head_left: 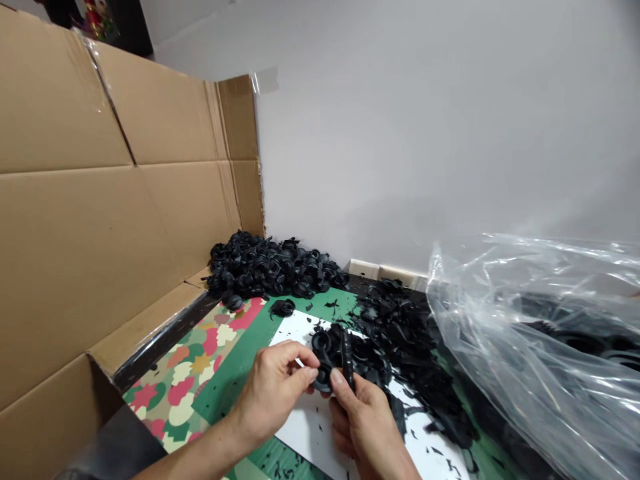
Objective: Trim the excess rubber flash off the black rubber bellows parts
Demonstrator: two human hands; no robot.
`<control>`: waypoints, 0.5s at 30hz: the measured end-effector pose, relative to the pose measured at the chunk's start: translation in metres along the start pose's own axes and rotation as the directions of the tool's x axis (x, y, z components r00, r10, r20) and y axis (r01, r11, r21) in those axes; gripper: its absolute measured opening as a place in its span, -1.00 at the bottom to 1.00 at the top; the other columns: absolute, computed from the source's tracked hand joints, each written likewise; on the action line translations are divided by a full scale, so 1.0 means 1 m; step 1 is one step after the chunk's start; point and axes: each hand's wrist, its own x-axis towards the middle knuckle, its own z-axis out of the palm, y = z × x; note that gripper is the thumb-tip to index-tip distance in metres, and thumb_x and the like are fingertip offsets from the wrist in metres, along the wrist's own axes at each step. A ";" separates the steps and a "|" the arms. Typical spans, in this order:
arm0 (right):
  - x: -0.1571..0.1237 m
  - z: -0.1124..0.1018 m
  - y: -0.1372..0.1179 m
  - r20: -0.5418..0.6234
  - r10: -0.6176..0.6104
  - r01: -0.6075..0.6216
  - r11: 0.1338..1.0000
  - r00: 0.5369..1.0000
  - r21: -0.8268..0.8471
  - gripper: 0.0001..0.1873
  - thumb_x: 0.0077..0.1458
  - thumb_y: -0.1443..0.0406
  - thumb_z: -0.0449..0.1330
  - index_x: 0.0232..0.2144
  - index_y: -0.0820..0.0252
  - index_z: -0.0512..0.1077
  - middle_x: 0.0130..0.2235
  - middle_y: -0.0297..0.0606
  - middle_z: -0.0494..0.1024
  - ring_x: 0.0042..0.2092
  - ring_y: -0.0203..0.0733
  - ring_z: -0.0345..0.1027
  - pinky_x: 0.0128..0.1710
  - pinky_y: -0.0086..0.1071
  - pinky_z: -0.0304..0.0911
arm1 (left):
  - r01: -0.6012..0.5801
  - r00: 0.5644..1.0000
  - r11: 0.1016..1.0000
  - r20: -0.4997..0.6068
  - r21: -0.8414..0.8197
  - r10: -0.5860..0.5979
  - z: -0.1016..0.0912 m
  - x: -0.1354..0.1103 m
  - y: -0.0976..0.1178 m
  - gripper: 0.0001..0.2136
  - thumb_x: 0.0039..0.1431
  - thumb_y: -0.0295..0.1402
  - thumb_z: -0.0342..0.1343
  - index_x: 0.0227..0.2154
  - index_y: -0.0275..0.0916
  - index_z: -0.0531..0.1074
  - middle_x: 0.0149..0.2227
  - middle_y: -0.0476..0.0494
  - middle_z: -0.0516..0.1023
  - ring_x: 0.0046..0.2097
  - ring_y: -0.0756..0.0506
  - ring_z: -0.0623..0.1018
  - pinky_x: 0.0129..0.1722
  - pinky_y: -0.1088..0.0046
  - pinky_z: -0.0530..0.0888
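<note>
Between my two hands is a small round black rubber part (323, 379), ring-like in shape. My left hand (273, 383) pinches its left edge between thumb and fingertips. My right hand (367, 420) presses its thumb against the right edge, and a slim black rod-shaped tool (347, 357) stands up out of the same hand; its exact kind does not show. Just beyond my fingers, more black rubber parts (370, 360) lie on a white sheet (305, 417). One separate black rubber part (283, 307) sits near the sheet's far left corner.
A large heap of black rubber rings (275, 267) stands against the wall at the back. Black scraps (410, 347) are piled to the right. A clear plastic bag (500, 320) with black parts stands far right. Cardboard (165, 200) walls the left side. Patterned paper (187, 373) and a green surface (225, 383) lie below.
</note>
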 end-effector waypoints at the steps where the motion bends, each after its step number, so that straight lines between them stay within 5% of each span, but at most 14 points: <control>1: 0.002 -0.001 0.002 -0.005 -0.001 0.001 1.000 1.000 -0.002 -0.47 -0.16 -0.15 0.26 -0.58 0.21 0.35 -0.72 -0.61 0.01 -0.69 -0.46 -0.20 -0.69 -0.50 -0.14 | -0.081 0.997 0.992 0.010 0.094 0.081 -0.001 0.000 0.000 -0.89 0.05 -0.52 0.07 -0.47 -0.26 0.48 -0.47 -0.07 0.54 -0.44 -0.06 0.52 -0.40 0.45 0.43; 6: 0.007 -0.001 0.007 -0.068 -0.046 0.044 0.999 0.997 -0.030 -0.49 -0.20 -0.14 0.27 -0.60 0.16 0.29 -0.72 -0.61 0.02 -0.68 -0.43 -0.16 -0.69 -0.48 -0.12 | -0.434 0.897 0.731 0.179 0.526 0.404 -0.010 -0.003 0.006 -0.82 0.15 -0.56 0.04 -0.40 -0.24 0.52 -0.38 -0.10 0.50 -0.37 -0.07 0.51 -0.37 0.45 0.41; 10: 0.004 0.000 0.004 -0.072 -0.098 0.094 0.994 0.993 -0.061 -0.52 -0.17 -0.11 0.26 -0.61 0.14 0.28 -0.72 -0.57 0.06 -0.65 -0.37 -0.05 -0.65 -0.46 -0.03 | -0.498 0.843 0.505 0.257 0.705 0.473 -0.008 -0.005 0.005 -0.83 0.17 -0.56 0.03 -0.41 -0.24 0.48 -0.44 -0.07 0.48 -0.42 -0.10 0.48 -0.43 0.40 0.39; 15: 0.000 -0.001 0.003 -0.057 -0.133 0.123 0.981 0.990 -0.148 -0.53 -0.11 -0.12 0.22 -0.60 0.14 0.31 -0.71 -0.49 0.19 -0.60 -0.30 0.08 -0.61 -0.43 0.03 | -0.529 0.800 0.330 0.330 0.782 0.502 -0.001 -0.006 -0.002 -0.79 0.19 -0.60 -0.06 -0.46 -0.26 0.40 -0.44 -0.11 0.46 -0.42 -0.13 0.44 -0.43 0.35 0.36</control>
